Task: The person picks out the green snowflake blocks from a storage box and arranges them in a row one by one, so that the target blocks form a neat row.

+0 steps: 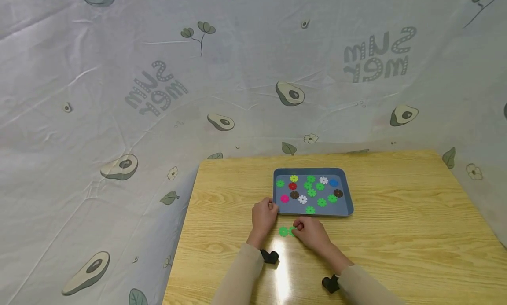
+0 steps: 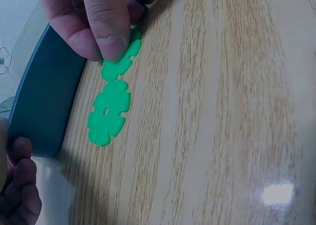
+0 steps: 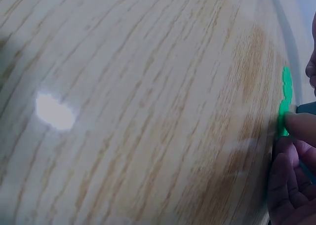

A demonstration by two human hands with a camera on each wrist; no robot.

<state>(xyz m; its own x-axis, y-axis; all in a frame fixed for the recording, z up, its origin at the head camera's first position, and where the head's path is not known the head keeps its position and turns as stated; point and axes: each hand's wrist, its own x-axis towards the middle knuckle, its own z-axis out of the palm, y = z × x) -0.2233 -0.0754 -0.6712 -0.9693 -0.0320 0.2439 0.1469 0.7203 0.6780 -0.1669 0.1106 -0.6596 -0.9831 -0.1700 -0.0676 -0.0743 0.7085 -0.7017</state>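
Observation:
My right hand (image 1: 313, 234) pinches a green flower-shaped disc (image 2: 121, 64) by its far part, just in front of the tray. A second green disc (image 2: 108, 114) lies on the table end to end with it, their notched edges meeting. Fingers partly cover the pinched disc. My left hand (image 1: 264, 216) is at the front left corner of the blue-grey tray (image 1: 348, 203), its thumb and curled forefinger at the rim. In the left wrist view, those left fingers (image 2: 22, 180) show beside the tray's wall.
Inside the tray lie several more discs, among them a yellow disc (image 1: 294, 178), a red disc (image 1: 292, 186), a pink disc (image 1: 284, 199) and a blue disc (image 1: 334, 182). The wooden table (image 1: 396, 234) meets a printed curtain (image 1: 253, 76) at the back.

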